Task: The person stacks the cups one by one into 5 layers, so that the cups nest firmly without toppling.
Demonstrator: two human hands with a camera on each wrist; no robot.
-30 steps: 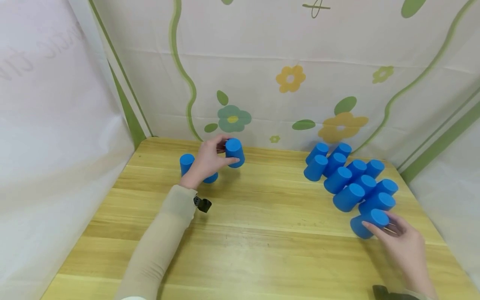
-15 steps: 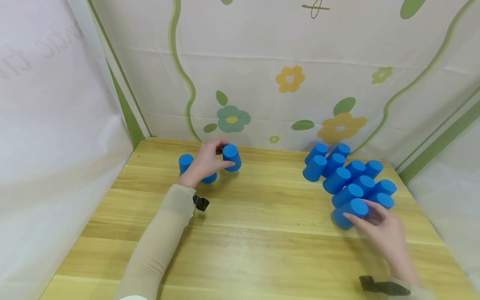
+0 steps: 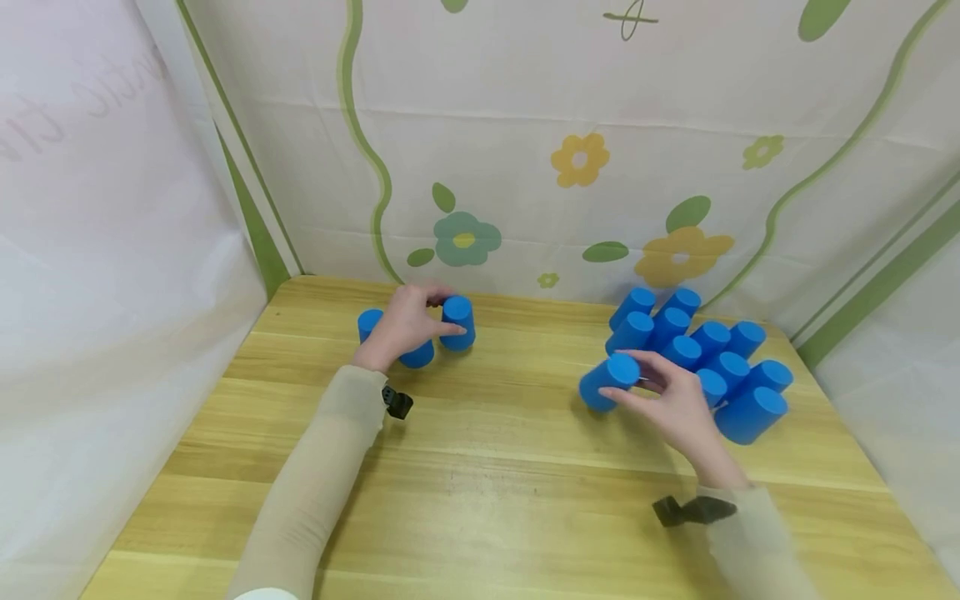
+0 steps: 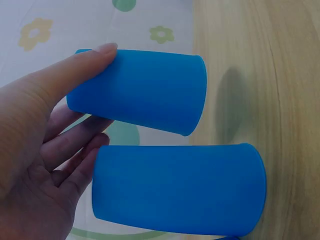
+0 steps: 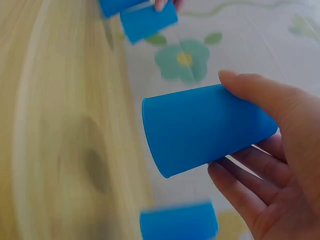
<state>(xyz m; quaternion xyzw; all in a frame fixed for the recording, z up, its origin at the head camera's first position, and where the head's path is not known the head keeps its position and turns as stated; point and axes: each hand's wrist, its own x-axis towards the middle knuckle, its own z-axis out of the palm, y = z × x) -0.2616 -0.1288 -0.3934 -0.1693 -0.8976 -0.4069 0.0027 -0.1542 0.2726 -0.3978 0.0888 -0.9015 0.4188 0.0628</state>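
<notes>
A white fabric backdrop (image 3: 495, 150) printed with flowers rises behind a wood-grained counter (image 3: 480, 517). Toward the counter's back left, the left hand (image 3: 408, 322) has its thumb and fingers clamped on an upside-down blue cup (image 3: 459, 327), whose rim seems slightly off the wood, judging by its separate shadow. The right hand (image 3: 678, 406) grips a second blue cup (image 3: 600, 387) between thumb and fingers, also mouth-down and raised, left of the main cluster. Beside the left hand and partly hidden by it stand a leftmost cup (image 3: 368, 322) and a front cup (image 3: 417, 356). About eleven more make up the cup cluster (image 3: 729, 369) at the right. The work looks early: a small group at the left, one cup carried between, most apparently left to handle. The back edge runs close behind the left group, with the backdrop limiting reach there; the cluster also nears that edge. A broad stretch of wood between the groups and toward the person gives the hands ample room.
</notes>
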